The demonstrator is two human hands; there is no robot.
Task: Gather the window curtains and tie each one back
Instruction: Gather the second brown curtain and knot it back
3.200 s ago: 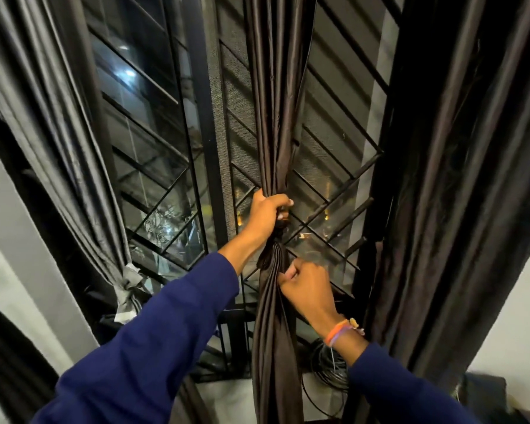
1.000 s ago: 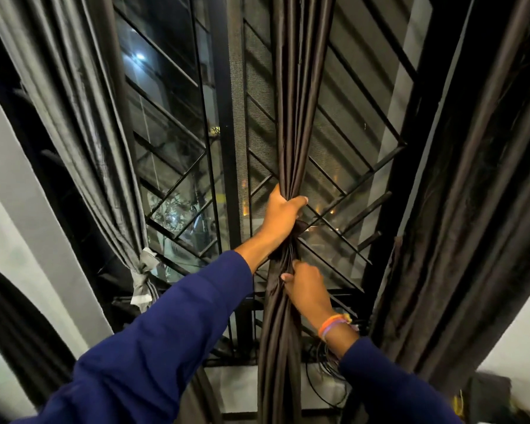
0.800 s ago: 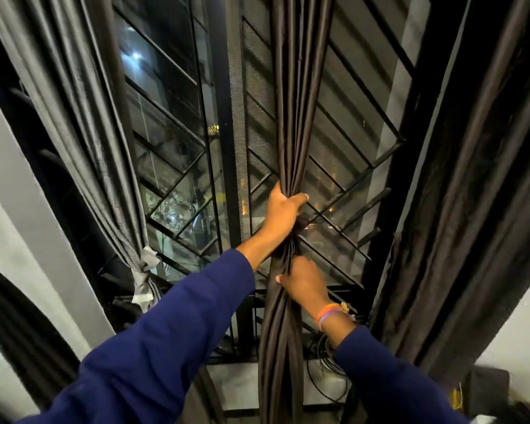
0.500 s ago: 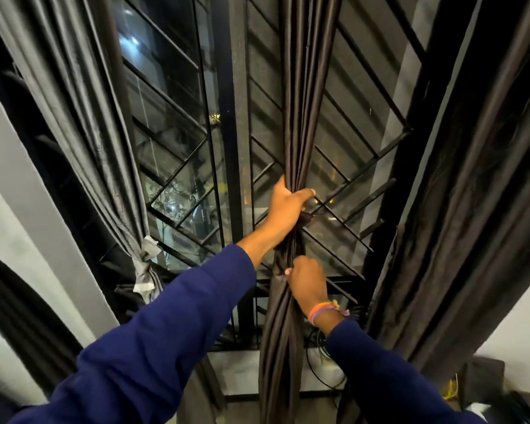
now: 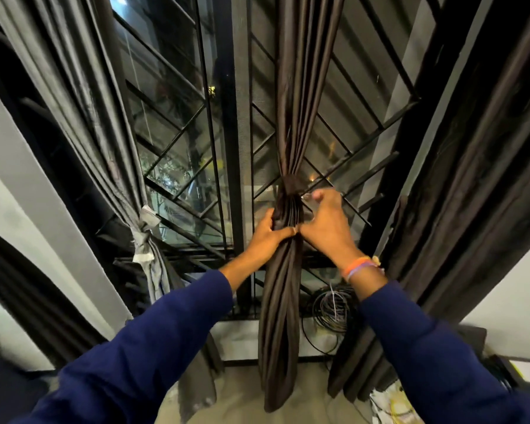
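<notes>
Head view: left curtain tied, middle curtain banded, left hand gripping it, right hand pinching the tie, right curtain still loose.

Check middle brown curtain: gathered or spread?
Gathered. The middle curtain is bunched into one narrow column, cinched by a dark band; left hand grips it below.
</notes>
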